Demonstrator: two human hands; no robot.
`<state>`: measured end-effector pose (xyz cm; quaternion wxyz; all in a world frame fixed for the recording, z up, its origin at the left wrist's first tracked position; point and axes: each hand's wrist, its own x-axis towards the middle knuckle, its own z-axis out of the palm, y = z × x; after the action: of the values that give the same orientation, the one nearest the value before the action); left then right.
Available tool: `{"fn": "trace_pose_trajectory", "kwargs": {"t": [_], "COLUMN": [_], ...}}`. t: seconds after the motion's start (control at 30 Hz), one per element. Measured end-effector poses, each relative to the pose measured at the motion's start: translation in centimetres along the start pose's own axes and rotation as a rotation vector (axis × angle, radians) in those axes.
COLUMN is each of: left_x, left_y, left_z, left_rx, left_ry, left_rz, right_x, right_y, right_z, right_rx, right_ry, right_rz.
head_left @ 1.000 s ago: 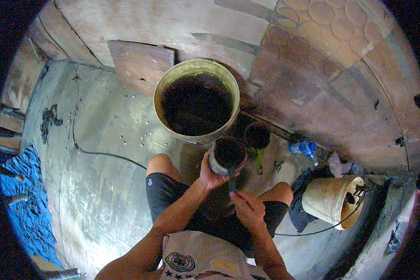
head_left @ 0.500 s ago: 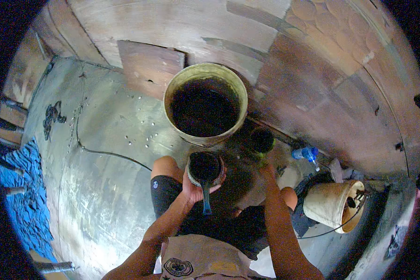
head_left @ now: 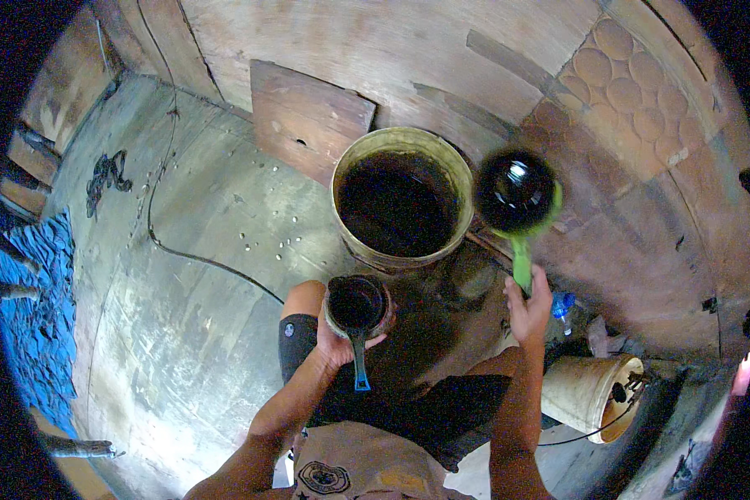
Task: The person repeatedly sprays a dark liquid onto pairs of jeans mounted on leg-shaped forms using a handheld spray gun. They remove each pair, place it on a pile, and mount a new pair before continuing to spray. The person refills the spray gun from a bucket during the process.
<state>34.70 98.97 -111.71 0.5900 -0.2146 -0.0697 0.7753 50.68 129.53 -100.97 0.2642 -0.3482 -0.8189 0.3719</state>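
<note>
My right hand [head_left: 531, 308] is closed round the handle of a green dipper [head_left: 522, 262], lifted to the right of a big pale bucket [head_left: 343, 229]. The dipper's bowl is dark inside, with a bright reflection. My left hand [head_left: 336, 344] supports a small round container [head_left: 387, 321] from below and the side, in front of the bucket. A dark round utensil with a blue handle [head_left: 360, 367] sits over its mouth, the handle pointing toward me. I cannot make out what lies inside it. Very dark contents fill the bucket's lower part.
A white bucket [head_left: 571, 387] lies tipped on its side at the right, near a blue-capped clear bottle [head_left: 563, 310]. A wooden board [head_left: 308, 117] leans behind the big bucket. A cable [head_left: 208, 260] crosses the floor; blue cloth [head_left: 37, 325] lies far left.
My right hand has raised the green dipper from low beside the big bucket up to its right side. The left hand keeps its hold on the small container. The view has shifted slightly.
</note>
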Motion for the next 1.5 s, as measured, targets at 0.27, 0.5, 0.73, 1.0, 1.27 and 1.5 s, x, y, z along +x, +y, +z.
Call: {"fn": "trace_pose_trajectory", "kwargs": {"t": [0.27,0.5,0.73,1.0,1.27,1.5], "left_x": [-1.0,-2.4,-2.6,-2.8,-2.8,-2.0], "left_y": [0.5,0.6,0.9,1.2,1.2,1.5], "left_z": [-0.4,-0.4,0.3,1.6,2.9,3.6], "left_rx": [0.064,0.094,0.067,0.159,0.139,0.167], "left_ry": [0.041,0.011,-0.004,-0.028,-0.040,-0.107], "left_rz": [0.104,0.128,0.129,0.168,0.198,0.217], "right_x": [9.9,11.5,11.1,10.5,14.7,13.5], "right_y": [-7.8,-5.5,-5.0,-5.2,-2.5,-4.3], "right_z": [10.9,19.0,22.1,22.5,20.8,14.3], "right_rx": [-0.597,-0.967,-1.080,-0.985,-0.485,-0.115], "right_ry": [-0.524,-0.615,-0.694,-0.838,-0.955,-0.886], "right_rz": [-0.307,-0.547,-0.522,-0.451,0.018,0.240]}}
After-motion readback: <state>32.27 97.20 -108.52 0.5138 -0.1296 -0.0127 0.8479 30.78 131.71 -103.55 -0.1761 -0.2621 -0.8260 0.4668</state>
